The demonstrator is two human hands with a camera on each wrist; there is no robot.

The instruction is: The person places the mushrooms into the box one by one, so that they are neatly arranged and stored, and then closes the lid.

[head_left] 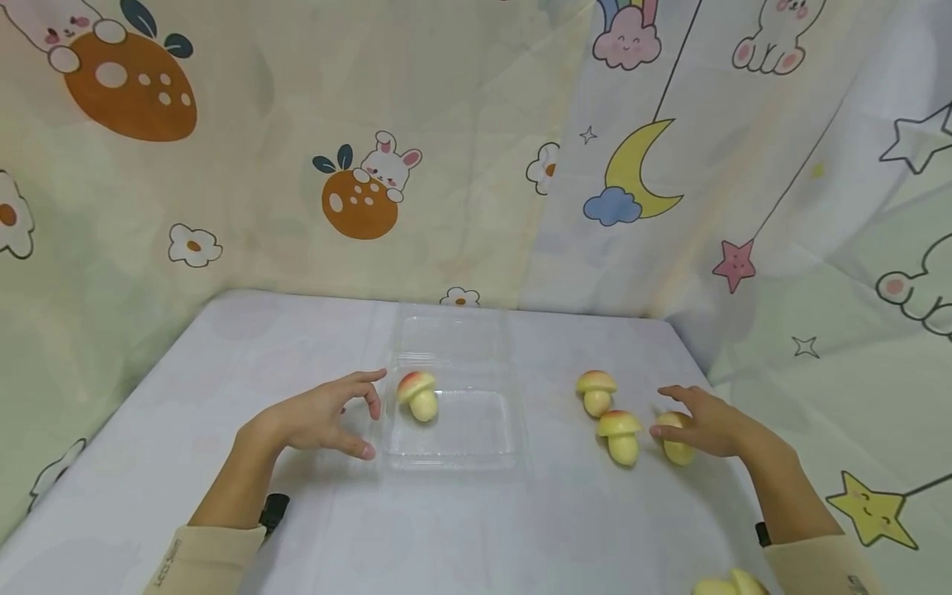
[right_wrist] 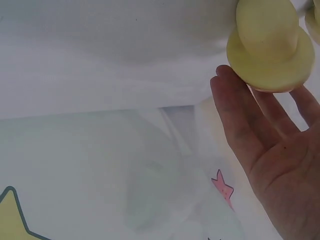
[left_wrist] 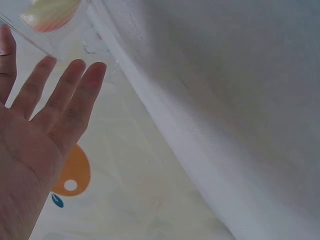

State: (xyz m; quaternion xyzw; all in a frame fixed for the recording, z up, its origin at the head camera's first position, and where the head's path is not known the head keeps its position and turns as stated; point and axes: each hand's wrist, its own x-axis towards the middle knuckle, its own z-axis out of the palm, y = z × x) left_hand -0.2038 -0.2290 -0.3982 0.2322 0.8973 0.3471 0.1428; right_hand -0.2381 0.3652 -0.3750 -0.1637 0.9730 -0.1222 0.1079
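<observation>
Left hand (head_left: 327,417) resting open beside clear box (head_left: 454,450), mushroom toy (head_left: 418,395) lying inside. Right hand (head_left: 710,426), fingers straight, touching another mushroom (head_left: 675,446) near table's right edge.

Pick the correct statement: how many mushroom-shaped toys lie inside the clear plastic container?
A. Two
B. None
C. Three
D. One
D: only one mushroom toy lies in the clear plastic container, beside the left hand; the other mushroom toys lie on the table near the right hand.
</observation>
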